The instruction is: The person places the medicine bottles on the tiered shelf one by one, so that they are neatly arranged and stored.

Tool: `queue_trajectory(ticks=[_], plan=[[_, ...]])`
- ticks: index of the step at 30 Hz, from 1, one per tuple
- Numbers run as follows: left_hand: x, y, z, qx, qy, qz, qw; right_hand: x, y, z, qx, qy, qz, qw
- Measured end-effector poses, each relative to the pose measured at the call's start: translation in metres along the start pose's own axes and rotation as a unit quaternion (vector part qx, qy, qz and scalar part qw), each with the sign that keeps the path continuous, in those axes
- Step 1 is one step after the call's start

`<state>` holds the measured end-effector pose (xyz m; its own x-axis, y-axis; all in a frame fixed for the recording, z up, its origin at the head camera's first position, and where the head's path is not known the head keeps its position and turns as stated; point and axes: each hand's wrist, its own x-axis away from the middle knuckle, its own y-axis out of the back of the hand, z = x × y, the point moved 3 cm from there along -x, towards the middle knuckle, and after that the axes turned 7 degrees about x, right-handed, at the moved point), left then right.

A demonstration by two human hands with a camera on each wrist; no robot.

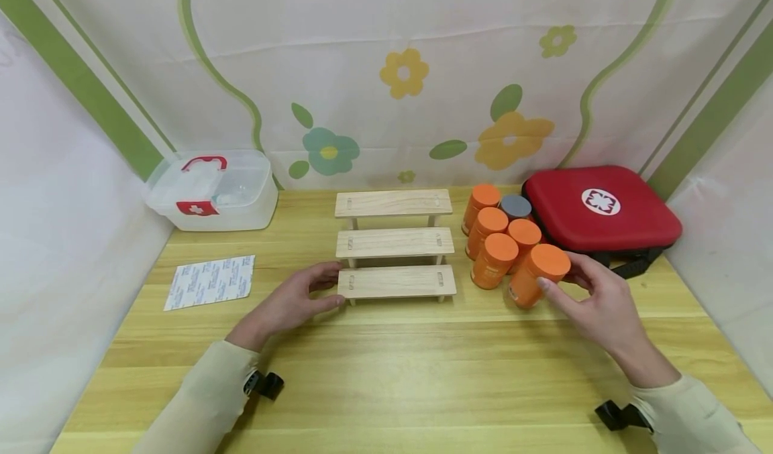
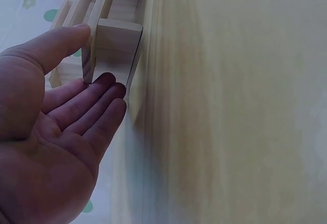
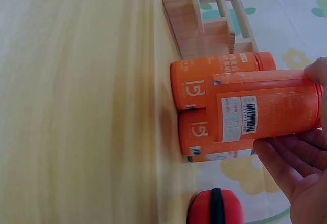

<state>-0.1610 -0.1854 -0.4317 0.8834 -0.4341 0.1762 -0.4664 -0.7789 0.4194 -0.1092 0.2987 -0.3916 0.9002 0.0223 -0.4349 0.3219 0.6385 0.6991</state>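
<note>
My right hand holds an orange pill bottle with a screw lid, thumb on the near side and fingers around the far side. The bottle tilts in the head view; its barcode label shows in the right wrist view. Several more orange bottles stand grouped just beyond it, one with a grey lid. My left hand is at the left end of a three-step wooden rack. In the left wrist view its thumb touches the lowest board's edge, and nearly straight fingers lie by the end panel.
A red first-aid case lies at the back right, behind the bottles. At the back left stands a clear plastic box with a red handle. A flat white printed packet lies left of the rack. Patterned fabric hangs behind the table.
</note>
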Motion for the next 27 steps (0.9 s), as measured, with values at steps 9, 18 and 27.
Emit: queue_trajectory(ticks=[9, 18, 27], plan=[[0.0, 0.0, -0.001, -0.004, -0.009, -0.004, 0.9999, -0.001, 0.007, 0.014, -0.01, 0.055, -0.046, 0.9974], [0.001, -0.002, -0.002, -0.003, -0.01, -0.004, 0.9999, -0.005, 0.015, 0.027, -0.017, 0.094, -0.068, 0.9931], [0.0, -0.002, -0.001, -0.006, -0.007, -0.007, 0.9999, -0.013, 0.017, 0.033, -0.055, 0.124, -0.096, 0.9861]])
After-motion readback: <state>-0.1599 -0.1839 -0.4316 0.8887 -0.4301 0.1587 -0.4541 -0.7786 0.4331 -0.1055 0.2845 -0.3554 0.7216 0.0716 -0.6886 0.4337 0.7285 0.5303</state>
